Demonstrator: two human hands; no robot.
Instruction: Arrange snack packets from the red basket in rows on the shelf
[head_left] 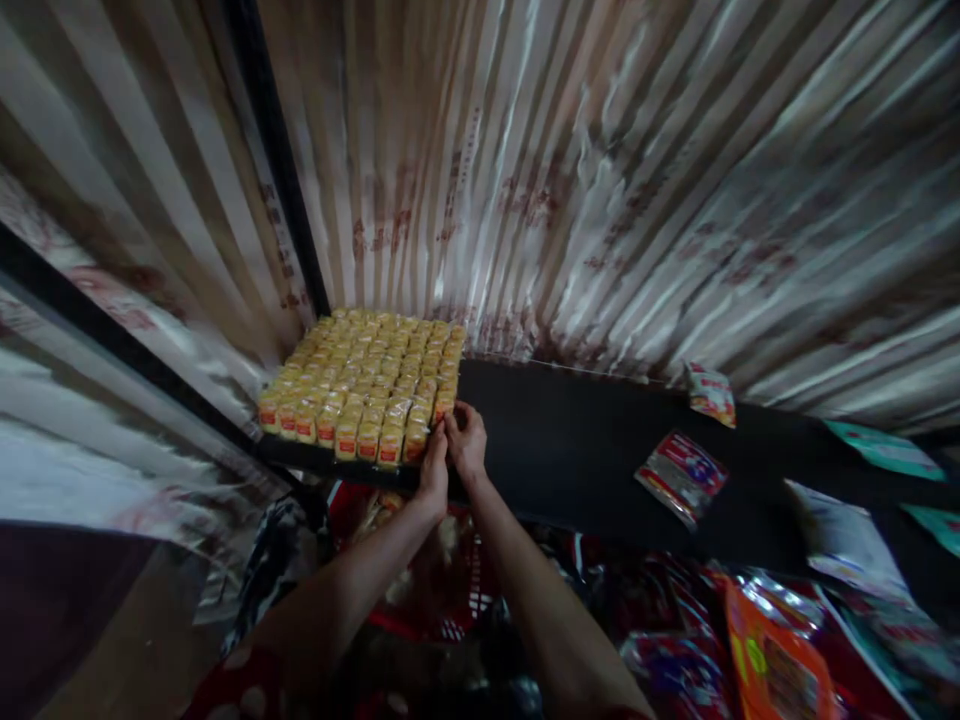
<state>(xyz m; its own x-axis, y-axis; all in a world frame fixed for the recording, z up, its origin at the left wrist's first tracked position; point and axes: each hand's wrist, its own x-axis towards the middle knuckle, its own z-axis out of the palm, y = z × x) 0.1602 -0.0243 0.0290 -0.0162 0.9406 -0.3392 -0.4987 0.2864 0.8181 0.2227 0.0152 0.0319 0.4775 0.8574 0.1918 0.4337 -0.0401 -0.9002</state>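
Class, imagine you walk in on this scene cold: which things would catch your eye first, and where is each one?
First, the block of small yellow packets, packed in tight rows at the left end of the dark shelf. Next, the left hand and right hand meeting at the block's near right corner. Behind everything rises a wall of corrugated metal sheets, and a red-and-silver packet lies alone further right.

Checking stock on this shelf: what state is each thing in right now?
yellow packets: upright, packed in tight rows at the shelf's left end
left hand: touching the block's near right corner
right hand: beside it, at the same corner
red-and-clear packet: lying flat, alone
black shelf: partly bare
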